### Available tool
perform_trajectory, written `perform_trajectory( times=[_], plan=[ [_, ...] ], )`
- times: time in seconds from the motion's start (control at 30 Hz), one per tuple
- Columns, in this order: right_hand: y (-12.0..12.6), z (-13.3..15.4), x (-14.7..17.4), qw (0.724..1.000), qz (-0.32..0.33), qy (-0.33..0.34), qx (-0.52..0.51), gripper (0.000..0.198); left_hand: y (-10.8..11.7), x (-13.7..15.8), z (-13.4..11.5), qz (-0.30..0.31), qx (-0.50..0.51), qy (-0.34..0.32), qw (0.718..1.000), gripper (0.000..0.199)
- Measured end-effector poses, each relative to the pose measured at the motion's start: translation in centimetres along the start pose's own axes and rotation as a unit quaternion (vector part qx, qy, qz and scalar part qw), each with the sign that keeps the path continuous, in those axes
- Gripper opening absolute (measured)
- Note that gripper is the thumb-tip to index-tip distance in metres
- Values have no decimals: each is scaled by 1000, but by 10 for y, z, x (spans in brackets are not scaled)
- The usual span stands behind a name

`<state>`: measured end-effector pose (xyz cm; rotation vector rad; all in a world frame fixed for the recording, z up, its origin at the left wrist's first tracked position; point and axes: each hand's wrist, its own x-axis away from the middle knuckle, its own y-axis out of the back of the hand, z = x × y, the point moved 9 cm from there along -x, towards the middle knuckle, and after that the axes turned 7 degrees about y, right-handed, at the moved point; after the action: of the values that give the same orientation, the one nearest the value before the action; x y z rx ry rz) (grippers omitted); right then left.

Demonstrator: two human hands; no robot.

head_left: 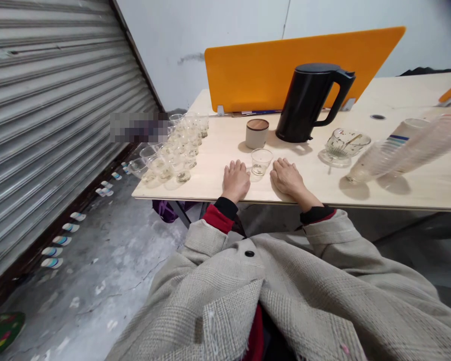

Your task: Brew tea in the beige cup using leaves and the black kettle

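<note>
Between my two hands a clear plastic cup [261, 162] stands upright on the pale wooden table [218, 150], with what looks like a little dark matter at its bottom. To its left my left hand [236, 180] lies flat, palm down, holding nothing. On the other side my right hand [287, 177] also rests flat on the tabletop, fingers stretched forward and free. Just behind the cup sits a beige canister [256, 136] with a wooden lid. A glass bowl [348, 144] farther right has dark flecks on its sides and a thin stick-like utensil in it.
Many clear cups [182, 150] with dark bits inside crowd the table's left end. A black electric kettle [304, 105] stands before an orange divider [248, 75]. Stacked clear cups [398, 150] lean at the right. Left of the table is a metal shutter [60, 100].
</note>
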<state>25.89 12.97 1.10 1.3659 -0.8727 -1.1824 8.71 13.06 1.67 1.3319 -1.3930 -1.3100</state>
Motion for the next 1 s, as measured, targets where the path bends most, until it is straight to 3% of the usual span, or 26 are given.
perform_trajectory(
  times=[1.0],
  plan=[
    [4,3,1,1000,15,-2,1,50,1,-1,0,-10,3,-5,1000,59]
  ],
)
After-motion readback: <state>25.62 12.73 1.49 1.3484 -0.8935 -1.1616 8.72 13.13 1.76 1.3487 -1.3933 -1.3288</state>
